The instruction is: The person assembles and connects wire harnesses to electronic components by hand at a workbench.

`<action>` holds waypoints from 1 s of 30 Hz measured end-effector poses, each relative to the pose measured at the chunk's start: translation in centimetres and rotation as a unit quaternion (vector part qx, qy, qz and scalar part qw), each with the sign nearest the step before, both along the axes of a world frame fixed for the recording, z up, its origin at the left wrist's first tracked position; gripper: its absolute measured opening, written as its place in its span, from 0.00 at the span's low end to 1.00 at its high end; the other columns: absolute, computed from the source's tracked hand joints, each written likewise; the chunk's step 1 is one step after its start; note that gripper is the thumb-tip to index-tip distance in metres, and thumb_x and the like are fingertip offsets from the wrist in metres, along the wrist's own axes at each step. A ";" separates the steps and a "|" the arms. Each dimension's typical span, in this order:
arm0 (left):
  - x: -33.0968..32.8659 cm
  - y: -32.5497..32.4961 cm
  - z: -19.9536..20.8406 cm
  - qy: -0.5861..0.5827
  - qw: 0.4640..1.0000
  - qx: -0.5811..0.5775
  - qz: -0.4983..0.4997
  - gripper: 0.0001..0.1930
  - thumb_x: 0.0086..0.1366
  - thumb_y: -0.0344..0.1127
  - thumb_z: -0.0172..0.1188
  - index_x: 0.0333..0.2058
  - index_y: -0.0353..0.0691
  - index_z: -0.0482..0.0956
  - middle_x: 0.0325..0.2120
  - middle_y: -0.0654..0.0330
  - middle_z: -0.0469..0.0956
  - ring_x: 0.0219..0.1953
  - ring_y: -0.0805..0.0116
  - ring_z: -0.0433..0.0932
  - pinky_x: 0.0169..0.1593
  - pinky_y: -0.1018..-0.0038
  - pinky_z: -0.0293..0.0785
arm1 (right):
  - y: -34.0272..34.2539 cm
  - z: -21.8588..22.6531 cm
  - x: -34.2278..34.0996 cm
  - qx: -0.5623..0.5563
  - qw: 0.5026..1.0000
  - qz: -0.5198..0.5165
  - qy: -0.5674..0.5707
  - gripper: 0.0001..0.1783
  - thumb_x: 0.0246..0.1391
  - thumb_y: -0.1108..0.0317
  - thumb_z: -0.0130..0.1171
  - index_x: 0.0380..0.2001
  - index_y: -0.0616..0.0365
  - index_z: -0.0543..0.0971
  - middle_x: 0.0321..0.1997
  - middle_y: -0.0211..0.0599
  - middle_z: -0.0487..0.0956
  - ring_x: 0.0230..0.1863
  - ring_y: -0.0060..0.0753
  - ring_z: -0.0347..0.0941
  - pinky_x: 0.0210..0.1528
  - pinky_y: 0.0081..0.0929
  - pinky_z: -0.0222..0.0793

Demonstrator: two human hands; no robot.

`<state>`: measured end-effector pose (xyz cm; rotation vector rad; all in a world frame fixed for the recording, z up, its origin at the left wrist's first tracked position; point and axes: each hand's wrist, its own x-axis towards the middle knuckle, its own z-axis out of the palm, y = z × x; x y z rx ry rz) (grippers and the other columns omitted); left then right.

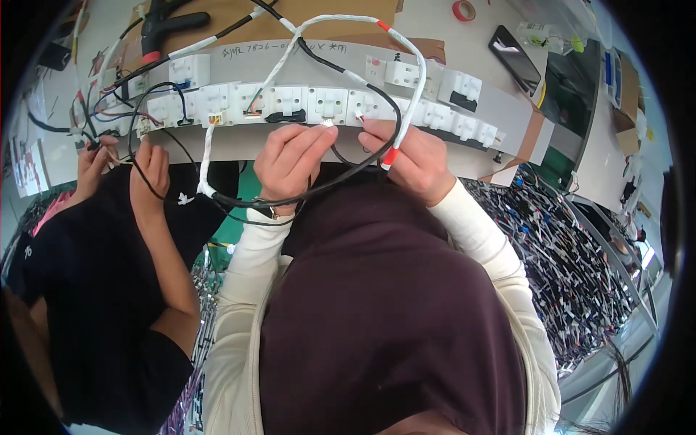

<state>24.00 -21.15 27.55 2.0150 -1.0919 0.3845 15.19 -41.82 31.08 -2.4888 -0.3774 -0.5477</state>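
Near the tabletop (478, 36) edge, just beside one row of blocks (326, 96), I have left fingers (312, 147) pinched on one connector (328, 123), right fingers (386, 135) pinched on a wire (361, 118).

A dark phone (515, 59) lies near a red tape roll (457, 14).

left fingers (313, 147): pinching white connector (328, 123) | right fingers (380, 131): near white block (367, 100) | 1 phone (516, 59): right

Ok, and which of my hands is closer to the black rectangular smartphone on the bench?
Right. Your right hand is below and left of the black rectangular smartphone in the picture; your left hand is farther left.
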 end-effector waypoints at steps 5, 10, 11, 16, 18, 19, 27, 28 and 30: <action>2.0 0.0 0.9 0.042 0.996 0.026 -0.073 0.20 0.41 0.23 0.62 0.38 0.39 0.86 0.34 0.65 0.81 0.34 0.64 0.78 0.33 0.72 0.77 | 0.4 0.3 -0.6 -0.031 0.999 -0.012 -0.019 0.16 0.40 0.79 0.67 0.37 0.59 0.85 0.40 0.38 0.84 0.39 0.37 0.84 0.35 0.27 0.81; 3.8 -0.2 3.8 0.138 0.978 0.090 -0.126 0.15 0.47 0.18 0.67 0.35 0.37 0.84 0.31 0.60 0.80 0.32 0.62 0.79 0.35 0.72 0.76 | 0.5 0.9 -1.0 -0.033 0.999 -0.026 -0.017 0.12 0.42 0.78 0.68 0.34 0.59 0.84 0.39 0.37 0.85 0.40 0.36 0.84 0.36 0.25 0.81; 4.1 -0.3 4.1 0.152 0.974 0.108 -0.128 0.15 0.46 0.18 0.66 0.35 0.40 0.84 0.31 0.63 0.80 0.32 0.64 0.79 0.33 0.71 0.76 | 0.4 1.0 -0.9 -0.032 0.999 -0.028 -0.018 0.12 0.42 0.78 0.68 0.34 0.59 0.84 0.39 0.37 0.85 0.40 0.36 0.84 0.36 0.25 0.81; 5.5 -0.9 5.7 0.186 0.958 0.160 -0.148 0.11 0.50 0.20 0.66 0.33 0.43 0.84 0.29 0.65 0.79 0.33 0.65 0.80 0.32 0.70 0.77 | 0.2 0.9 -0.5 0.006 1.000 -0.016 0.008 0.12 0.42 0.78 0.69 0.33 0.61 0.82 0.38 0.37 0.84 0.38 0.37 0.83 0.35 0.26 0.80; 6.1 -1.3 6.0 0.201 0.944 0.197 -0.174 0.09 0.52 0.23 0.66 0.32 0.44 0.83 0.29 0.64 0.79 0.34 0.62 0.80 0.34 0.69 0.77 | 0.3 0.9 -0.5 0.012 1.000 -0.014 0.011 0.12 0.41 0.79 0.68 0.33 0.61 0.82 0.38 0.37 0.84 0.38 0.37 0.83 0.35 0.26 0.80; 6.3 -1.4 6.2 0.199 0.943 0.199 -0.175 0.09 0.52 0.23 0.66 0.32 0.44 0.83 0.29 0.64 0.79 0.34 0.62 0.80 0.34 0.69 0.77 | 0.3 0.9 -0.4 0.015 1.000 -0.010 0.015 0.12 0.41 0.79 0.68 0.33 0.62 0.82 0.38 0.36 0.83 0.38 0.37 0.83 0.35 0.27 0.80; 7.3 -2.5 6.9 0.254 0.911 0.254 -0.202 0.11 0.52 0.19 0.64 0.35 0.38 0.80 0.29 0.59 0.79 0.33 0.60 0.81 0.35 0.69 0.76 | 0.2 0.4 0.3 0.052 0.998 0.001 0.032 0.11 0.42 0.78 0.66 0.33 0.60 0.82 0.36 0.35 0.81 0.37 0.37 0.81 0.34 0.28 0.78; 7.4 -2.7 7.1 0.255 0.910 0.258 -0.202 0.11 0.52 0.19 0.64 0.35 0.38 0.80 0.29 0.59 0.79 0.33 0.60 0.81 0.35 0.69 0.76 | -0.1 0.5 0.6 0.051 0.997 0.017 0.049 0.11 0.43 0.78 0.66 0.34 0.60 0.82 0.36 0.35 0.81 0.36 0.37 0.80 0.34 0.28 0.78; 7.4 -3.4 7.6 0.382 0.866 0.299 -0.118 0.13 0.53 0.18 0.62 0.37 0.37 0.76 0.28 0.58 0.79 0.31 0.64 0.81 0.33 0.71 0.75 | -0.8 0.7 1.1 0.063 0.995 0.029 0.078 0.12 0.43 0.78 0.66 0.35 0.59 0.82 0.37 0.34 0.81 0.35 0.37 0.80 0.34 0.28 0.78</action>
